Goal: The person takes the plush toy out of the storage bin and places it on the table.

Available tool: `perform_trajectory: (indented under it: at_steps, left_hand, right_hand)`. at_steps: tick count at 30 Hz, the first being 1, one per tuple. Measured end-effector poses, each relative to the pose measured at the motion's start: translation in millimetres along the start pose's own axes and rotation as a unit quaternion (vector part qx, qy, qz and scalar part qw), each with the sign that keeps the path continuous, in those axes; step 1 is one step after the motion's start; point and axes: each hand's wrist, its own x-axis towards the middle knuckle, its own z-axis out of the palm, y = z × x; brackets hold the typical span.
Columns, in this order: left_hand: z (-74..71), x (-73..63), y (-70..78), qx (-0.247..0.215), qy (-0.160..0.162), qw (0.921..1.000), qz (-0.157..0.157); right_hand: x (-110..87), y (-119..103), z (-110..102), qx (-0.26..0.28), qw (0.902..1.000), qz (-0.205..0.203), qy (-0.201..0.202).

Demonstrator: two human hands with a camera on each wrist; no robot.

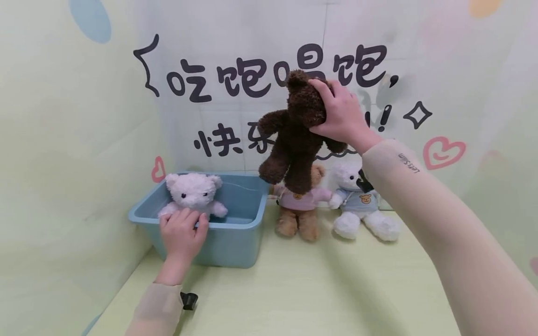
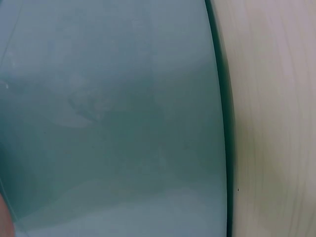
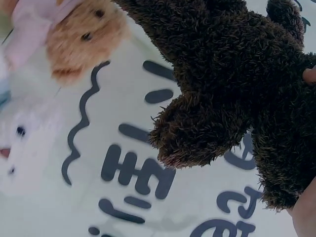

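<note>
My right hand (image 1: 340, 109) grips a dark brown teddy bear (image 1: 300, 144) by the head, holding it up in front of the lettered wall with its legs hanging. In the right wrist view, shaggy fur of the brown bear (image 3: 212, 74) fills the right side. My left hand (image 1: 181, 235) holds the front rim of a blue plastic bin (image 1: 227, 245), fingers hooked over the edge. A pale pink teddy bear (image 1: 194, 189) sits inside, just behind those fingers. Its lower body is hidden by the bin wall. The left wrist view shows mostly the bin's outer wall (image 2: 123, 123).
Right of the bin, a tan bear (image 1: 298, 200) in a pink top sits against the wall, partly covered by the brown bear's legs. Beside it sits a white bear (image 1: 357, 205) in a blue hoodie. All stand on a light wood-look table (image 1: 302, 289).
</note>
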Motion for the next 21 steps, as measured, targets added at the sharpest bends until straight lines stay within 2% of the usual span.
perform_trajectory:
  at_steps: [4,9,21]
  left_hand:
    - [1.5,-0.7,0.3,-0.003,0.001,1.0,0.0]
    - [-1.0,1.2,-2.0,-0.003,0.004,1.0,0.003]
    - [-7.1,2.2,-9.5,-0.004,0.004,1.0,0.003]
  right_hand:
    - [-14.2,14,-9,-0.005,0.9999,-0.009,-0.013]
    - [-30.9,27,-19,-0.002,0.9998,-0.017,0.003]
    - [-73.4,49,-39,-0.002,0.9998,0.007,-0.017]
